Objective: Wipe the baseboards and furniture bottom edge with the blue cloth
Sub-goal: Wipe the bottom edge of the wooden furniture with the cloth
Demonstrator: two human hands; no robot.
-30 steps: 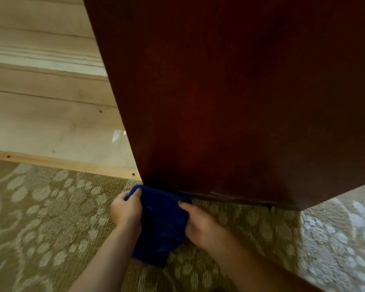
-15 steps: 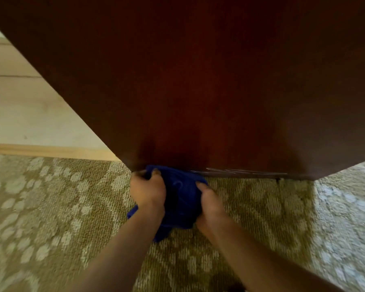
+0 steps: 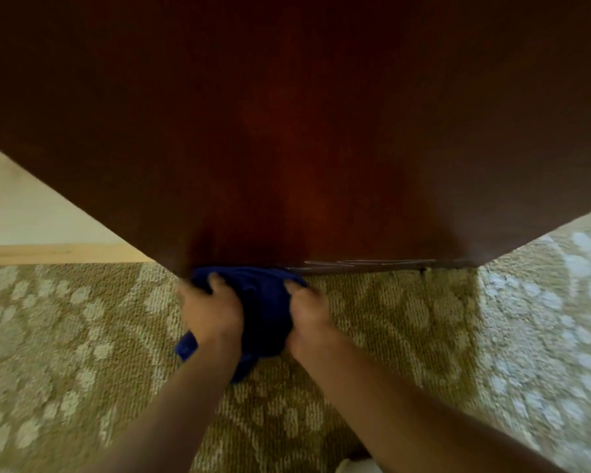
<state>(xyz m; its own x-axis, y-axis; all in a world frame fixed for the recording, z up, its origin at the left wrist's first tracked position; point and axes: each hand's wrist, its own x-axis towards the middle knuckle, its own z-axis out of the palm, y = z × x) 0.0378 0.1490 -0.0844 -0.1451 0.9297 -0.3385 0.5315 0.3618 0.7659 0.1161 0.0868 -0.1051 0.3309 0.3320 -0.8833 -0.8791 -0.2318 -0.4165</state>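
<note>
A dark red-brown wooden furniture panel (image 3: 321, 131) fills the upper view and meets the carpet along its bottom edge (image 3: 372, 266). The blue cloth (image 3: 263, 308) is bunched against the left end of that edge, near the panel's lower left corner. My left hand (image 3: 210, 310) grips the cloth's left side with fingers curled over its top. My right hand (image 3: 309, 317) grips the cloth's right side. A cloth corner sticks out below my left wrist. Pale scratches mark the edge to the right of the cloth.
Patterned beige carpet (image 3: 406, 336) covers the floor around my arms. A light wooden baseboard strip (image 3: 55, 253) and pale wall (image 3: 31, 213) show at the left. A small pale object (image 3: 352, 467) peeks in at the bottom edge.
The view has moved closer and to the right, so the panel fills more of the frame. Both hands stay gripping the cloth at the panel's lower left edge, now bunched tighter between them.
</note>
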